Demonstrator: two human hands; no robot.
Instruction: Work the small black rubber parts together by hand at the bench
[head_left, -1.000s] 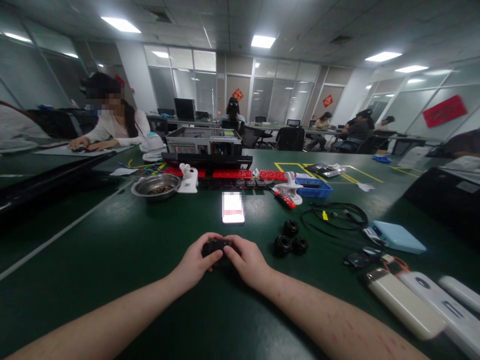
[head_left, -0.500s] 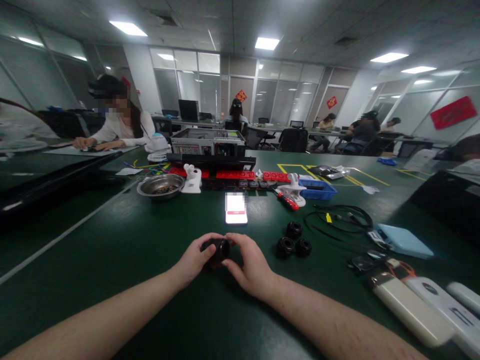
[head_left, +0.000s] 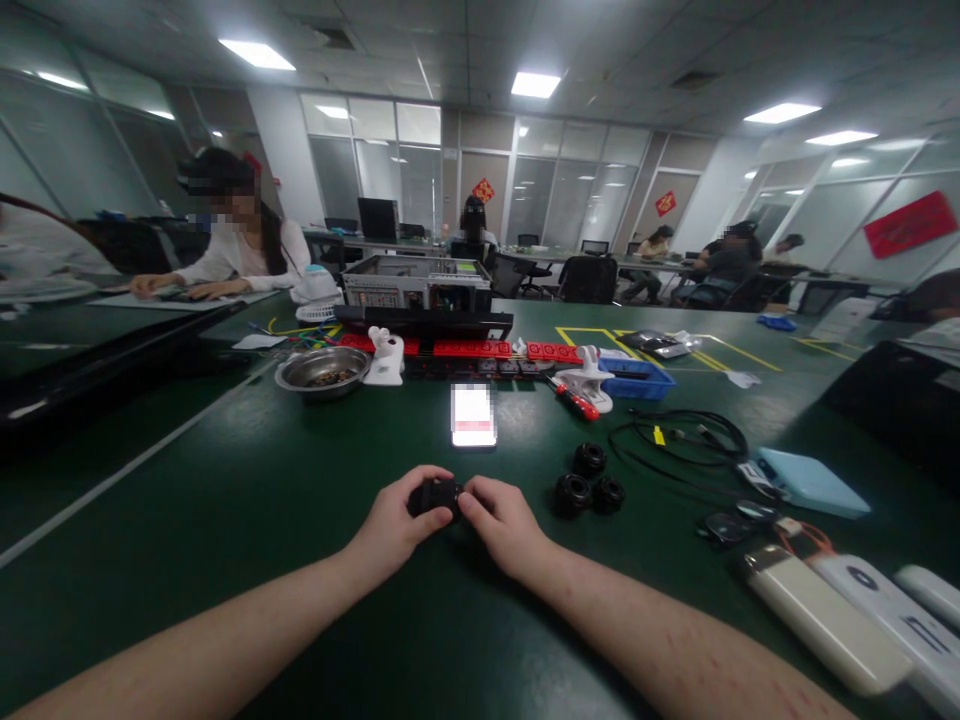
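Just above the green table, a small black cylindrical part point(head_left: 437, 496) lies between my two hands; its exact kind is hard to make out. My left hand point(head_left: 401, 510) is closed round its left side, thumb in front and fingers behind. With thumb and fingertips my right hand point(head_left: 499, 515) pinches the right end, which the fingers partly hide. To the right of that hand stand several black round parts with ringed openings, one of them a black round part point(head_left: 574, 493). A phone point(head_left: 474, 425) with a bright screen lies beyond my hands.
Farther back are a metal bowl point(head_left: 324, 372) with small pieces, a red-handled screwdriver point(head_left: 579, 402), a blue tray point(head_left: 641, 380) and an open computer case point(head_left: 416, 290). On the right are black cables point(head_left: 679, 435), glasses point(head_left: 731, 525) and a cream power bank point(head_left: 825, 620). A co-worker point(head_left: 240, 230) sits at left.
The black part has turned so its side faces me more. My right hand has gone from loosely spread beside it to pinching its right end.
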